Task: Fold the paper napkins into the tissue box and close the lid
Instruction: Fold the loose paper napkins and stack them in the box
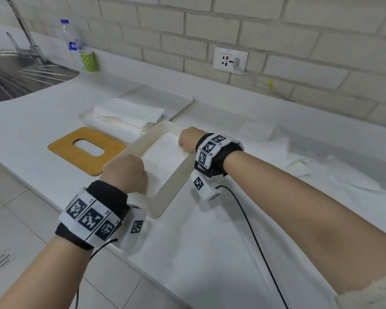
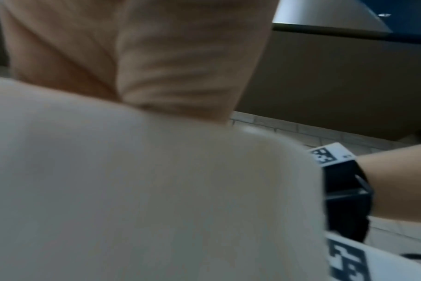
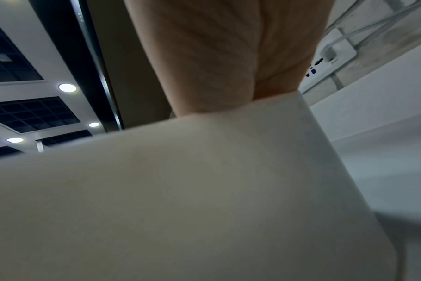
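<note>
Nearest the counter's edge, the left hand point(image 1: 125, 172) sits curled over the near-left rim of the cream tissue box point(image 1: 163, 197), knuckles up and fingers bent down inside it; from here the fingertips are hidden, so I cannot tell whether they pinch the napkin or only press on it. The box stands open on the white counter point(image 1: 210, 241), turned at an angle to the edge, with a white paper napkin point(image 1: 163, 157) lying flat inside it. At the box's far-right rim the right hand point(image 1: 188, 140) is curled the same way, its fingers tucked down at the napkin's far edge, and again I cannot see what they grasp. Both wrist cameras show only a wrist pressed against the box's pale wall, blurred. Each wrist wears a black band with white marker tiles. Just left of the box lies the wooden lid point(image 1: 87, 150) with its oval slot, flat on the counter and off the box. Behind the lid and the box, a white tray point(image 1: 178, 103) holds a loose stack of napkins point(image 1: 127, 114). More crumpled white paper point(image 1: 299, 166) lies to the right. Farther back, by the steel sink point(image 1: 20, 79), stand a green paper cup point(image 1: 88, 61) and a water bottle point(image 1: 69, 41), and a wall socket point(image 1: 230, 61) sits in the brick wall.
</note>
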Tool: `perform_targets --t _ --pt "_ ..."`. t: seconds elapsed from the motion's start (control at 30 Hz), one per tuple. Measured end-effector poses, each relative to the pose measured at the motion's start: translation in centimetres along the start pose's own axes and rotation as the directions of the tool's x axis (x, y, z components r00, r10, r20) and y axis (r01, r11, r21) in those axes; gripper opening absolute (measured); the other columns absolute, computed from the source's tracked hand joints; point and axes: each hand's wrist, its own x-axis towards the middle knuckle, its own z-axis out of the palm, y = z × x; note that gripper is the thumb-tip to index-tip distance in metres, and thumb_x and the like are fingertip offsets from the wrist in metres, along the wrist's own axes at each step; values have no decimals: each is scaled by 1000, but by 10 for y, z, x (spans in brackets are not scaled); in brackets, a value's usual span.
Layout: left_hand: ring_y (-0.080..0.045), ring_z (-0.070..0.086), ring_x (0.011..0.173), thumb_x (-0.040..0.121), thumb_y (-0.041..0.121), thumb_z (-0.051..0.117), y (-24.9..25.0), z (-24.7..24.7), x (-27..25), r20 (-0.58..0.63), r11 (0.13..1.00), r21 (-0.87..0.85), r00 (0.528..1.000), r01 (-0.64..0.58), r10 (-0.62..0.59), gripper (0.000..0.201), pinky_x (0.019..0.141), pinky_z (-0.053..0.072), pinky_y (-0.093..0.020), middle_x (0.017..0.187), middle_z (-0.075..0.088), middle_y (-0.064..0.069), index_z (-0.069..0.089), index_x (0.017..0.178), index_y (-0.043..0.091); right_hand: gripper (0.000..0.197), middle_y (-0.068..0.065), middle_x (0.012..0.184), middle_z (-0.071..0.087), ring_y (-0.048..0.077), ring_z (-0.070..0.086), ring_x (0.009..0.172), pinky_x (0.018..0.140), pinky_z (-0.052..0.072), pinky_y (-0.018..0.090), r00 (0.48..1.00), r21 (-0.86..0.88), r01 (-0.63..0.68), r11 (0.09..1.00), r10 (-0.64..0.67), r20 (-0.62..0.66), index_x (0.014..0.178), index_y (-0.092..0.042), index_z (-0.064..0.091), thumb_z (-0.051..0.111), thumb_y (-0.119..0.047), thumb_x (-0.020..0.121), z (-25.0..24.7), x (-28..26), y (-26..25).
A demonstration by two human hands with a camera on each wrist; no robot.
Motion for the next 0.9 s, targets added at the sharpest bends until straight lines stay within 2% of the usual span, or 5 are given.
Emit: perform_targets --t 0.23,0.43,0.57,0.7,0.9 --pt "-17 55 88 89 26 53 17 -2 -8 83 994 107 996 -27 18 20 74 41 -27 84 53 0 61 88 8 27 2 85 52 26 48 94 70 39 28 991 -57 136 989 -135 24 74 -13 58 39 -13 93 4 2 -1" --pt "-18 51 117 100 22 37 23 -4 -12 165 970 134 970 -201 178 44 86 34 -21 129 57 0 39 141 37 49 8 129 51 26 49 115 86 36 32 982 -177 126 976 -98 160 126 -13 53 30 -43 95 4 -3 0" --pt "-17 51 116 100 17 35 29 -10 -22 182 983 33 968 -183 174 43 85 33 -18 130 57 0 47 138 32 32 8 111 52 23 47 98 72 37 23 980 -93 159 983 -146 135 91 -14 57 29 -30 96 -4 -13 3" --pt "-8 47 98 100 26 42 26 -26 -43 -32 952 -279 992 -123 119 34 80 31 -18 133 53 5 53 131 32 34 4 133 45 23 46 117 97 37 33 971 19 204 979 -200 -131 126 -18 51 37 -23 96 -20 -49 40" --pt "7 57 85 92 32 52 84 -23 -59 -401 739 -510 882 -440 248 17 72 42 -10 99 64 17 63 105 35 26 3 119 49 22 51 105 78 37 29 983 -24 -11 1000 6 -182 112 -14 56 45 -29 94 -10 -123 113"
